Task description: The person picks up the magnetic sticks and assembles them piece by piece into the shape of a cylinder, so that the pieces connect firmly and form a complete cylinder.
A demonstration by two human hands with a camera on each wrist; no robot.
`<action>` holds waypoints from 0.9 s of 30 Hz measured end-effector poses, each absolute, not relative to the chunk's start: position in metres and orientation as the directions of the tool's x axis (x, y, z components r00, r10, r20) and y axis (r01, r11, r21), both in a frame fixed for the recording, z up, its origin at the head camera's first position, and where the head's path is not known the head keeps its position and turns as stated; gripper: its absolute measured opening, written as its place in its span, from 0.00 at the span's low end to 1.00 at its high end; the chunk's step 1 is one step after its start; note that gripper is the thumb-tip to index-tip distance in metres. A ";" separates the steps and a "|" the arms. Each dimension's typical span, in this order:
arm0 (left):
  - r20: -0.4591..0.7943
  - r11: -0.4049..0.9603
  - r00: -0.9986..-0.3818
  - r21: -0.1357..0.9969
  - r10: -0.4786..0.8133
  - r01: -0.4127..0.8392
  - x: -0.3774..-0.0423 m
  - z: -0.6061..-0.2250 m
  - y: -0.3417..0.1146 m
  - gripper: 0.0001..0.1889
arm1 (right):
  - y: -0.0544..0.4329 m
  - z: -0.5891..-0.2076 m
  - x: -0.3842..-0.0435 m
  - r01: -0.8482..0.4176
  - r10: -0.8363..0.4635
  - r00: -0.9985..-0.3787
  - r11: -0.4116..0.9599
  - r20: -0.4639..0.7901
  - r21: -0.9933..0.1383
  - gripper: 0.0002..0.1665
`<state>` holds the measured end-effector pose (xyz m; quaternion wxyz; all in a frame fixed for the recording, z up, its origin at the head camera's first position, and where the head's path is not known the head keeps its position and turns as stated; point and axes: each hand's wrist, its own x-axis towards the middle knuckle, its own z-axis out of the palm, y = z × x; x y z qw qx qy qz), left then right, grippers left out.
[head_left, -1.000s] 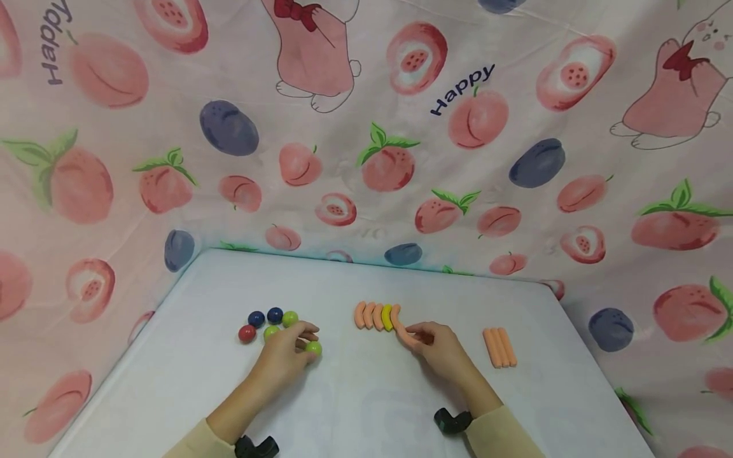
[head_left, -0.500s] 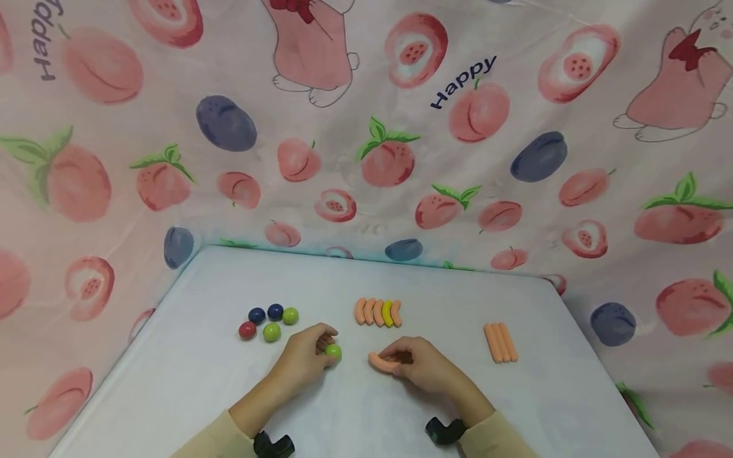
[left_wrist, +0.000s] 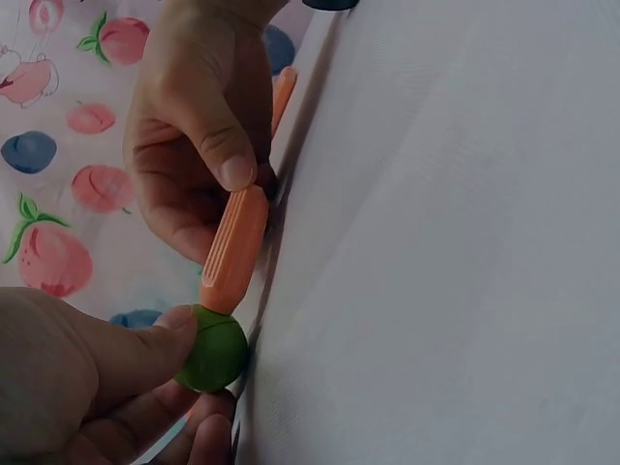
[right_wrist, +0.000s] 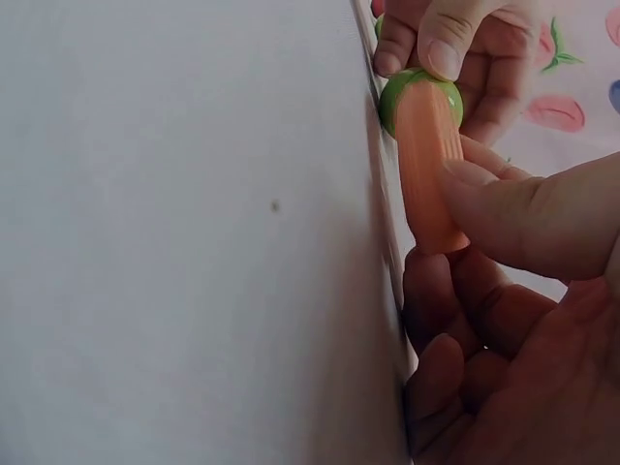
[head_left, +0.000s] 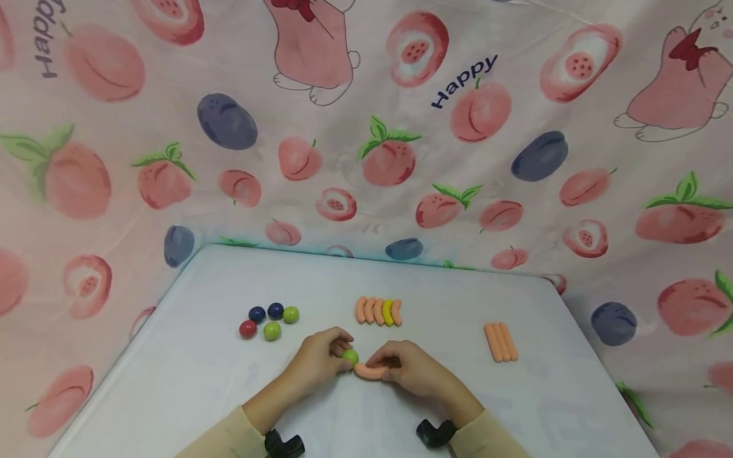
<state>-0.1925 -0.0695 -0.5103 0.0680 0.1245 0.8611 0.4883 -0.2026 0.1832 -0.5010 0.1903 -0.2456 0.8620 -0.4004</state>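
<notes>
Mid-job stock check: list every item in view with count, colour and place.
Held ball: 1, green, in the left hand
Held curved stick: 1, orange, in the right hand, one end at the held ball
Loose balls: 5, two dark blue, two green, one red, table's left side
Curved sticks in row: 5, four orange, one yellow, beyond the hands
Straight sticks: 3, orange, table's right side
Table: 1, white, under everything
Fruit-print cloth: pink, behind and beside the table
Wrist devices: 2, black, one per wrist
Sleeves: 2, beige, on the forearms
Hands: 2, bare, mid-table
</notes>
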 end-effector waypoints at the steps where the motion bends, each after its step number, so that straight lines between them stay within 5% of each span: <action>1: 0.001 0.492 -0.958 0.858 0.285 0.147 -0.192 -0.510 -0.069 0.19 | 0.183 -0.501 -0.203 -0.270 -0.576 -0.807 0.558 -0.132 -0.784 0.17; 18: -0.026 0.493 -0.956 0.860 0.294 0.128 -0.187 -0.509 -0.067 0.20 | 0.180 -0.500 -0.199 -0.242 -0.448 -0.884 0.681 -0.133 -0.691 0.14; 27: -0.042 0.518 -0.953 0.846 0.299 0.125 -0.183 -0.507 -0.065 0.20 | 0.189 -0.499 -0.207 -0.260 -0.520 -0.836 0.656 -0.174 -0.708 0.10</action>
